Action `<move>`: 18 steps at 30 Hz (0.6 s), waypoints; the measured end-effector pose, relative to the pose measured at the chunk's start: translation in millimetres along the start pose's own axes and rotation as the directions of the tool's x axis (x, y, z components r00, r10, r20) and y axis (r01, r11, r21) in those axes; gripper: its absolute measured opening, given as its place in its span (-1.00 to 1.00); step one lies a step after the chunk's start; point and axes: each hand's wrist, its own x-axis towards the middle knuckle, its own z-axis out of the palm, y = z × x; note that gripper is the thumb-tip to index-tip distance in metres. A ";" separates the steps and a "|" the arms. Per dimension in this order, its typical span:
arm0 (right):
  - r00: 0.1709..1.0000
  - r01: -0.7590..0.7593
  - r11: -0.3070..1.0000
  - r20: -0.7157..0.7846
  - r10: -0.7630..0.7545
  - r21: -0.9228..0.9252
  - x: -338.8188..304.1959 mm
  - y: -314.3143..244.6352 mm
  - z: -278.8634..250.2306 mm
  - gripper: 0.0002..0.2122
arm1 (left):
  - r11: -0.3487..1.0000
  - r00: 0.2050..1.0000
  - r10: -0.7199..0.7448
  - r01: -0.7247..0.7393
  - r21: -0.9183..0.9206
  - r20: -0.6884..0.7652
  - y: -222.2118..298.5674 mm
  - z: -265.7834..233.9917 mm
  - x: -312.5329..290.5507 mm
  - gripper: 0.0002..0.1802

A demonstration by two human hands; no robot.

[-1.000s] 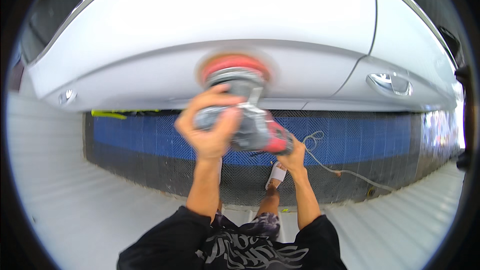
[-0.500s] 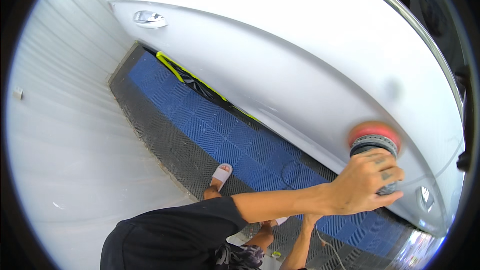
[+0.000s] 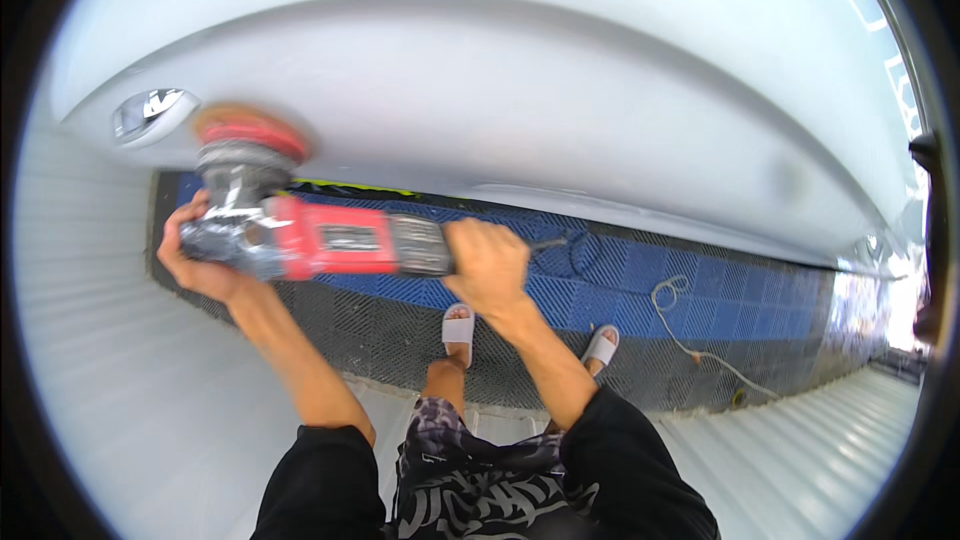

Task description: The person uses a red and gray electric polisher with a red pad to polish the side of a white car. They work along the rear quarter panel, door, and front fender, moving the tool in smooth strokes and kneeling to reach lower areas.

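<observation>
Both my hands hold a red and black corded polisher [image 3: 350,240] across the left half of the view. My left hand [image 3: 205,265] is wrapped round its dark, taped-looking front head. The fingers of my right hand [image 3: 490,265] close round the black rear handle. At the front, the round red-and-orange pad [image 3: 250,130] lies up against the lower part of a glossy pale car panel [image 3: 450,90], blurred by motion. Just left of the pad is a shiny oval fitting [image 3: 152,117] set in the panel.
Blue and dark grey ribbed floor tiles [image 3: 630,280] run below the panel. A pale cord [image 3: 715,355] lies looped on them at right. Yellow-green-edged black material [image 3: 370,188] sits under the panel. White ribbed sheeting [image 3: 800,430] lines the near side. My feet in pale sandals [image 3: 458,330] stand on the tiles.
The polisher has moved from near the panel's right end to the fitting at its left end. My view has shifted too, and my right hand on the rear handle now shows.
</observation>
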 end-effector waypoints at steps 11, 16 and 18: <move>0.995 -0.098 0.981 -0.024 0.095 -0.166 -128.8 164.2 -59.3 -0.71 | 0.975 0.962 -0.131 0.168 -0.143 0.239 -136.8 4.5 -199.0 -0.65; 0.970 -0.234 0.958 -0.098 0.220 -0.165 -241.8 305.8 -169.2 -0.67 | 0.996 0.910 0.010 0.027 -0.083 0.414 -160.2 120.7 -397.8 -0.76; 0.929 -0.347 0.938 -0.134 0.344 -0.002 -287.5 345.0 -209.1 -0.65 | 0.992 0.836 0.097 -0.124 0.015 0.540 -157.6 161.1 -465.1 -0.85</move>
